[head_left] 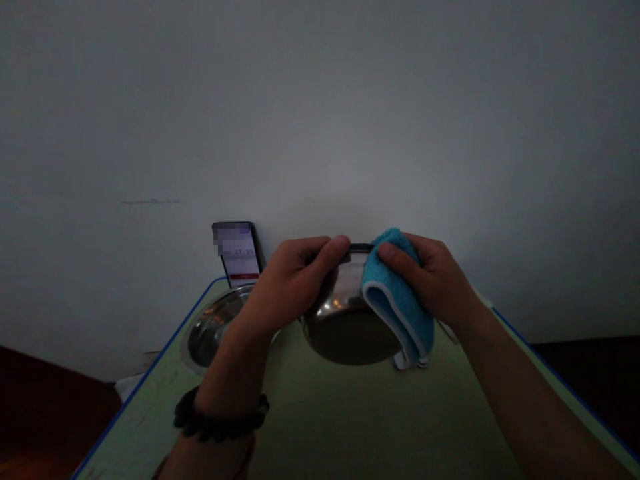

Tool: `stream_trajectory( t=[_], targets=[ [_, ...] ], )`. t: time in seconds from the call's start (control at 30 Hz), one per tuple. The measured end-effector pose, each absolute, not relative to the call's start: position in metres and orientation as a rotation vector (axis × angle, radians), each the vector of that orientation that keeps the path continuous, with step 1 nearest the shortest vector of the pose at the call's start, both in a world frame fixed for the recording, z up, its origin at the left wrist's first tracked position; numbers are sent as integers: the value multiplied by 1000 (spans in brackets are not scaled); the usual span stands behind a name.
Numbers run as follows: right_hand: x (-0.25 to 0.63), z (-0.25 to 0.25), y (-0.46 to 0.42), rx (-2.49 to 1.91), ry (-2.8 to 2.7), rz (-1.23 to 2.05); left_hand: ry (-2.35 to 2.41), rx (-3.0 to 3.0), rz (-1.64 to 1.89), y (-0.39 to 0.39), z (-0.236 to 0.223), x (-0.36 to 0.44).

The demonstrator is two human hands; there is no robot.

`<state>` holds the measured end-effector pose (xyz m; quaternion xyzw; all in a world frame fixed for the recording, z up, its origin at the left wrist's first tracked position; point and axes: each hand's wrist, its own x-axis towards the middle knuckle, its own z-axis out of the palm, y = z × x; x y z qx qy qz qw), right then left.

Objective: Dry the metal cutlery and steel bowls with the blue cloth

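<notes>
A shiny steel bowl or pot (pixel 357 327) is held tilted above the table, its rounded underside toward me. A dark strip shows along its top edge between my hands. My left hand (pixel 303 280) is closed on its left side, thumb along the top edge. On the other side my right hand (pixel 425 270) grips a blue cloth (pixel 400 300) with a pale border, folded over the right rim and pressed against the metal. Most fingers of both hands are hidden behind the vessel and the cloth.
A wide steel basin (pixel 205 333) stands on the left of the light green table (pixel 325 420), partly behind my left forearm. A phone (pixel 239 257) leans against the grey wall (pixel 320 120). Small pale items (pixel 410 361), hard to make out, lie beneath the cloth.
</notes>
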<state>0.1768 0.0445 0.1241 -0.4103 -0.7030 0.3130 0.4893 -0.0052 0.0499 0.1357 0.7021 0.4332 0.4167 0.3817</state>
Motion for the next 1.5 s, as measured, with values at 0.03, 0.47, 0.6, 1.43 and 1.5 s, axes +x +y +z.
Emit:
stream_trajectory(
  t=[0.03, 0.47, 0.6, 1.43, 1.5],
  targets=[
    [177, 123, 45, -1000, -1662, 761, 1119, 1731, 1146, 51, 133, -7],
    [181, 124, 48, -1019, -1843, 734, 992, 1864, 793, 48, 140, -12],
    [179, 124, 47, -1023, -1950, 702, 1002, 1969, 711, 45, 145, -8],
    [181, 112, 55, -1095, -1633, 790, 1160, 1657, 1214, 65, 118, -12],
    [183, 110, 56, -1103, -1616, 807, 1151, 1680, 1178, 64, 118, -12]
  ],
)
